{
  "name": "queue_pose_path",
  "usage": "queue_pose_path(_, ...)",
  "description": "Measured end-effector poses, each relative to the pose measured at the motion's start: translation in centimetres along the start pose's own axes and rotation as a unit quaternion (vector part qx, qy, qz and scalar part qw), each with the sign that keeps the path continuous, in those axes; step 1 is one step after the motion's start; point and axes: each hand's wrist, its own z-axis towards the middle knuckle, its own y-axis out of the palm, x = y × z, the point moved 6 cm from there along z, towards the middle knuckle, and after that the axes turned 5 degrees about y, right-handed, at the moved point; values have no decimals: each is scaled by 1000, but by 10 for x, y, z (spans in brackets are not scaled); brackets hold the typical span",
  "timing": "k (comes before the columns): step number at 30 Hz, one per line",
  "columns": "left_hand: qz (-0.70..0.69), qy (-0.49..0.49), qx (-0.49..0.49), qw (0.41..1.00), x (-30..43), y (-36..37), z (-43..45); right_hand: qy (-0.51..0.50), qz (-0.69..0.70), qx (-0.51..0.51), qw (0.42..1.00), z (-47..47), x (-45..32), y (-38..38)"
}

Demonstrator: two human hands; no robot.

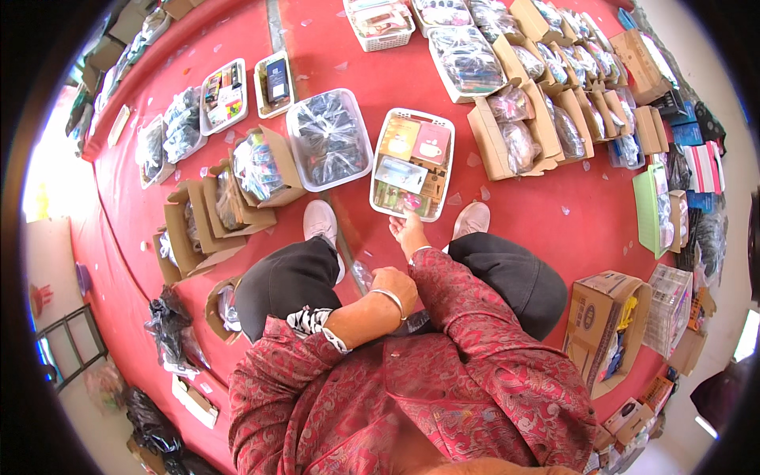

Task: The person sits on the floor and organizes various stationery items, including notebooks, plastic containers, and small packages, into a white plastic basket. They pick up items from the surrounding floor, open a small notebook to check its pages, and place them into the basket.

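My right hand (408, 228) is at the near edge of a white plastic basket (448, 172) on the red floor covering, its fingertips at the rim; whether they grip it I cannot tell. In the basket lie an orange and a pink flat package (430, 143), each with a cup picture, a clear plastic pack (400, 173) and a green pack with something pink. My left hand (394, 291), with a bangle at the wrist, is bent in front of my body, its fingers mostly hidden. Left of the basket stands a white tub (368, 160) of dark items in clear plastic.
Open cardboard boxes (496, 166) with bagged goods stand in rows at the right, others (255, 222) at the left. More white baskets (386, 41) are farther off. A large carton (594, 320) is by my right knee. Black plastic bags (169, 323) lie on the left.
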Motion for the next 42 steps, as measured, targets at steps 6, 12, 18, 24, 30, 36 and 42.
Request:
queue_pose_path(6, 14, -4, 20, 1000, -3, 0, 0, -38, 119, -10, 992, 13, -17, -2)
queue_pose_path(12, 26, -12, 38, 999, -3, 3, -4, -86, 115, -129, 981, 24, -17, -15)
queue_pose_path(18, 5, -15, -2, 1000, 1, -5, -8, -94, 37, -76, 992, -4, -26, -52)
queue_pose_path(24, 22, -10, 5, 1000, 5, -3, -8, -32, -68, -54, 996, -22, -15, -64)
queue_pose_path(30, -2, -14, -20, 1000, 9, -1, -3, -119, -125, -206, 963, -8, -23, -67)
queue_pose_path(36, -21, 13, -53, 998, 6, -6, -14, -139, -82, -212, 964, -12, -20, -63)
queue_pose_path(42, -28, 27, -51, 998, 6, -11, -18, -108, -24, -101, 989, 7, -38, -78)
